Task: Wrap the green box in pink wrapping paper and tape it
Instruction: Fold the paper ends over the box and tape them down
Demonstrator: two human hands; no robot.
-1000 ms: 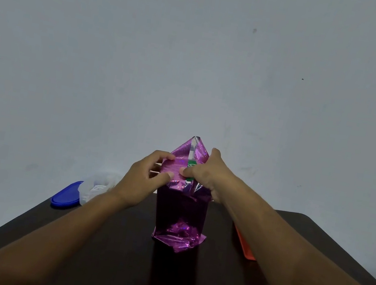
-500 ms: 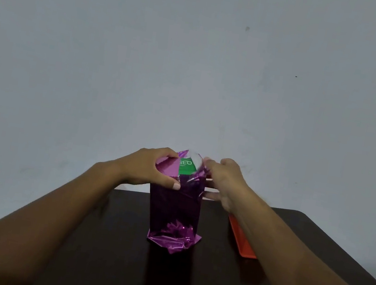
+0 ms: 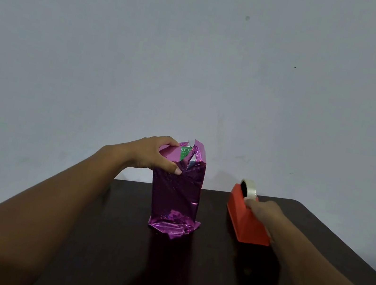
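Since the earlier frame, right hand (image 3: pixel 261 208) has left the box top and now rests on the tape dispenser (image 3: pixel 247 220), fingers curled at the tape roll (image 3: pixel 249 190); whether it pinches the tape end cannot be told. Left hand (image 3: pixel 155 153) remains at the top of the parcel, thumb and fingers curled round the upper left corner, pressing a paper flap down.

Green box (image 3: pixel 185 152) stands upright near the middle of the surface (image 3: pixel 96 239), sheathed in pink wrapping paper (image 3: pixel 174 194). Top is not closed: a green patch with white lettering shows between raised flaps. Paper is glossy, speckled foil, creased; its lower end is crumpled and splays out on the surface beneath the box.

Dispenser is orange, wedge-shaped, smooth plastic, standing to the right of the parcel and well apart from it. Open room lies between the two and along the near edge.

Surface is dark, smooth and slightly reflective, its right rear corner rounded. Wall (image 3: pixel 196 56) behind is plain pale grey with small marks.
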